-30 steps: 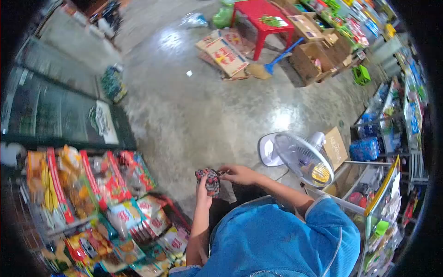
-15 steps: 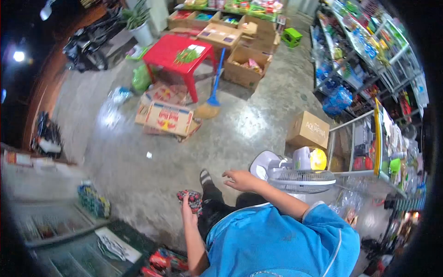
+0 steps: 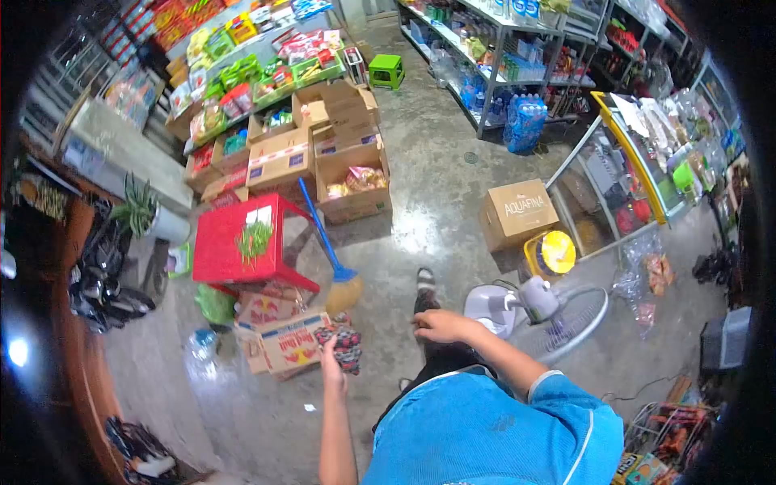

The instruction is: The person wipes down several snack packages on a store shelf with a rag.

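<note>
A crumpled red, black and grey patterned cloth point(image 3: 345, 349) is gripped in my left hand point(image 3: 333, 368), which is held out at the lower middle of the view. Behind it, flattened Red Bull cardboard point(image 3: 293, 343) lies on the floor. My right hand point(image 3: 440, 326) hangs in front of my dark trousers with nothing visible in it; its fingers are loosely curled and partly apart. A grey standing fan point(image 3: 537, 299) is just to the right of that hand.
A red table point(image 3: 222, 242) with green stalks point(image 3: 255, 240) stands at the left, a blue-handled broom point(image 3: 323, 238) beside it. Open cartons point(image 3: 352, 206) are behind. An Aquafina box point(image 3: 517, 214), yellow-lidded tub point(image 3: 556, 252) and glass cabinet point(image 3: 594, 190) stand right. Shelves point(image 3: 485, 73) rise farther back.
The view has swung to the right and forward, showing more of the goods shelves and cartons. The cloth remains in my left hand; my right hand stays in front of my body.
</note>
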{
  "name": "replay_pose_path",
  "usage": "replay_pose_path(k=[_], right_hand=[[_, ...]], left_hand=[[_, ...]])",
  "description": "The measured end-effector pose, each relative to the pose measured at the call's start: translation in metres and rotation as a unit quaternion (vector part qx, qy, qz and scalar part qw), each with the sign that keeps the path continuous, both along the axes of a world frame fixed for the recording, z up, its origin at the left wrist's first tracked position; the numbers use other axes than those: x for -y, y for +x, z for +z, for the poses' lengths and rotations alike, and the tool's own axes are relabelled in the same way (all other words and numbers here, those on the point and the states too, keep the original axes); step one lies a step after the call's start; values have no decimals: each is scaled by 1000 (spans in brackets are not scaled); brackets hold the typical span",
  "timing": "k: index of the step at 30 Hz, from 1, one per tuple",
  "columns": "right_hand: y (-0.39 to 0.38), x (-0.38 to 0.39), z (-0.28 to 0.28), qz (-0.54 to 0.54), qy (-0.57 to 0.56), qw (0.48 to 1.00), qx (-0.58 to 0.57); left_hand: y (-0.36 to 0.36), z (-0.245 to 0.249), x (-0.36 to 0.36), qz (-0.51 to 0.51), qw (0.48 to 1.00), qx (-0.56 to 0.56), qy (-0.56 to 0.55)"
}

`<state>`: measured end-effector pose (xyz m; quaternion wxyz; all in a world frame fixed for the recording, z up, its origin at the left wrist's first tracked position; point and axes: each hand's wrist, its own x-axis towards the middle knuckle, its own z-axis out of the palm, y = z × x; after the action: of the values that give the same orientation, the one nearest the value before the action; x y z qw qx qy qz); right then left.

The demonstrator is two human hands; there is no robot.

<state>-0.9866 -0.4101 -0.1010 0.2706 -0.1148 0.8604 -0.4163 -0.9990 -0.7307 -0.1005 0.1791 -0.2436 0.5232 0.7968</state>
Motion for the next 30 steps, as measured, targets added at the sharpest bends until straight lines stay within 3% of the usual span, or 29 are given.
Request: replay_pose_path(k=[3, 6, 7, 10, 13, 14, 15, 21, 23, 24, 27, 30], right_hand=[[-79, -45, -22, -55, 0, 998, -4], [-145, -87, -23, -135, -49, 989, -43], [-170, -102, -13, -134, -63, 986, -76], [-237, -148, 28, -159, -164, 973, -10], [-297, -189, 56, -215, -146, 961, -90], [-320, -200, 38, -219, -167, 955, -108], [-343, -219, 65, -238, -176, 955, -30], [-495, -307, 46, -294, -109, 945, -87], [-561, -341, 35, -301, -57, 947, -92], [-596, -359, 30, -315, -61, 944, -74], [-697, -414, 17, -363, -21, 927, -89], [-789, -469, 44, -379, -40, 918, -106]], left_hand=[[-84, 5, -72, -19, 999, -12, 27], [-159, -13, -139, -122, 992, 14, 14], [-187, -2, -172, -140, 990, 33, -5], [-268, 29, -257, -210, 976, 57, 8], [-347, 11, -314, -268, 961, 65, 34], [-374, 1, -332, -275, 958, 62, 45], [-401, -6, -351, -281, 956, 58, 55], [-574, -13, -471, -339, 934, 82, 79], [-647, -5, -509, -433, 879, 177, 95], [-676, -21, -530, -424, 892, 117, 108], [-786, -19, -583, -463, 874, 93, 111], [-896, 13, -627, -557, 815, 101, 124]])
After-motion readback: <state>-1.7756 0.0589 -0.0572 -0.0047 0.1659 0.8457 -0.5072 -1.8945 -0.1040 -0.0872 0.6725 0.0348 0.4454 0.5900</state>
